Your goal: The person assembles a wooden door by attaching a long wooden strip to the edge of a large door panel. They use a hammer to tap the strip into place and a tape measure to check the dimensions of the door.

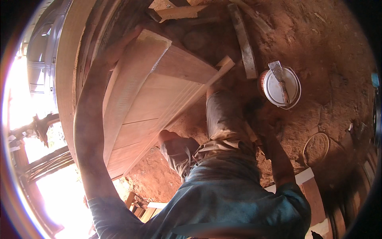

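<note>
A pale wooden door (147,103) with grooved boards and a wider edge rail leans at a slant in front of me, to the left of my legs. My left arm reaches along its left side. My left hand (126,42) is closed around the door's far upper edge, with the fingertips partly hidden. Beside my right thigh, my right hand (267,139) is low and in deep shadow. A thin brownish strip (251,132) shows next to it; whether the fingers hold it is unclear.
A white-lidded bucket (292,85) stands on the earth floor, with a putty knife (281,79) lying on top. Beyond are a long plank (243,42) and wood offcuts (181,12). A cord loop (316,149) lies right. Tall boards (71,47) stand left; more boards (312,195) lie behind right.
</note>
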Action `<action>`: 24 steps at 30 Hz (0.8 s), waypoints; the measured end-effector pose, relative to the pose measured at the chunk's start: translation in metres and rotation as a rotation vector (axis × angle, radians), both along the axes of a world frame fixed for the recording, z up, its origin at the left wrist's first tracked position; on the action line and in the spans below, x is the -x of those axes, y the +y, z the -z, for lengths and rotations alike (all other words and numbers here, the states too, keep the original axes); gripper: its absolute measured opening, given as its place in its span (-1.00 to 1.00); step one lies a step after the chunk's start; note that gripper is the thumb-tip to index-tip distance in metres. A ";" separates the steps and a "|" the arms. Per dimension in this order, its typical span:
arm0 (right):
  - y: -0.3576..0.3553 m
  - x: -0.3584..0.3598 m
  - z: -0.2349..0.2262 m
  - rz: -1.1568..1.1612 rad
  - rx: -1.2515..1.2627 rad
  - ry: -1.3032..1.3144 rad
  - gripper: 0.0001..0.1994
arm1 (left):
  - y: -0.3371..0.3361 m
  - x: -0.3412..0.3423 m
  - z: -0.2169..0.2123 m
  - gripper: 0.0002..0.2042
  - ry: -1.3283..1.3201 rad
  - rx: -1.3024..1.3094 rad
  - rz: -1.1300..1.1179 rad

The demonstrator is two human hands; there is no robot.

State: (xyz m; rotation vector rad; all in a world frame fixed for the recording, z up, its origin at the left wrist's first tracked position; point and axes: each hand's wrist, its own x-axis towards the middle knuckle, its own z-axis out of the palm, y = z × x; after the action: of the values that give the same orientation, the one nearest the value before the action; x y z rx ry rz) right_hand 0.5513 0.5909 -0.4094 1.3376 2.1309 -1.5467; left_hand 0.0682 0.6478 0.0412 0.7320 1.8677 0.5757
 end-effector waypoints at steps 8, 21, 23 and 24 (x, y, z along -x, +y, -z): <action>0.000 0.000 -0.011 0.013 -0.013 -0.008 -0.18 | -0.061 0.002 -0.011 -0.25 0.453 -0.117 0.275; 0.146 0.140 -0.215 0.261 0.273 0.456 -0.52 | -0.188 0.003 0.024 -0.32 1.023 -0.341 0.182; 0.157 0.162 -0.231 0.208 0.235 0.466 -0.53 | -0.202 0.003 0.028 -0.35 1.074 -0.409 0.156; 0.157 0.174 -0.237 0.174 0.213 0.475 -0.54 | -0.211 0.021 0.032 -0.37 1.087 -0.308 0.161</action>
State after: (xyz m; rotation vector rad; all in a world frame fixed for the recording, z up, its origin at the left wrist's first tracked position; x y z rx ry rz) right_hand 0.3775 0.7476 -0.1722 1.1998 2.0477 -2.2822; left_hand 0.0469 0.4369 0.0088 1.6025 2.6766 0.3741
